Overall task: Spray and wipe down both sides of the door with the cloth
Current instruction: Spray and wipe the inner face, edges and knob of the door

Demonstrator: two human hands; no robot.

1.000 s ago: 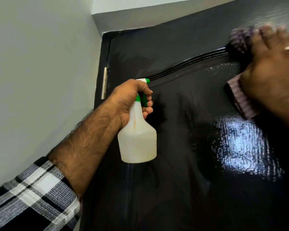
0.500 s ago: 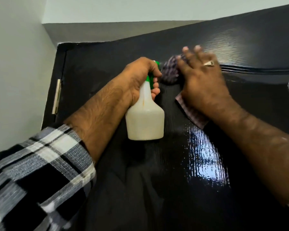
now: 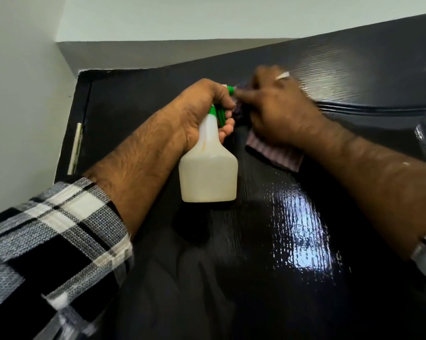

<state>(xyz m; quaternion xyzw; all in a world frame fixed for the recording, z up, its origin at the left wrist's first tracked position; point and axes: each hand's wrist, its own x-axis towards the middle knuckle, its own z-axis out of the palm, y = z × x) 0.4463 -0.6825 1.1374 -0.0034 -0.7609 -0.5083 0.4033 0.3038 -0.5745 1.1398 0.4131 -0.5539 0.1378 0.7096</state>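
Observation:
A glossy black door [image 3: 268, 253] fills most of the view, wet and shiny in its middle. My left hand [image 3: 202, 111] grips the neck of a cloudy white spray bottle [image 3: 208, 173] with a green trigger, held upright close to the door. My right hand [image 3: 278, 111] presses a purple striped cloth [image 3: 275, 155] flat against the door just right of the bottle, near a raised panel moulding. Most of the cloth is hidden under the hand, which is blurred by motion.
A pale wall [image 3: 23, 94] stands at the left, meeting the door's hinged edge, where a metal hinge [image 3: 75, 148] shows. A grey lintel [image 3: 145, 55] runs above the door top. Checked sleeves cover both forearms low in the view.
My right hand with the cloth has swept left across the door from the far right until it sits beside the bottle. The view has shifted left and up; the bottle hand stays raised.

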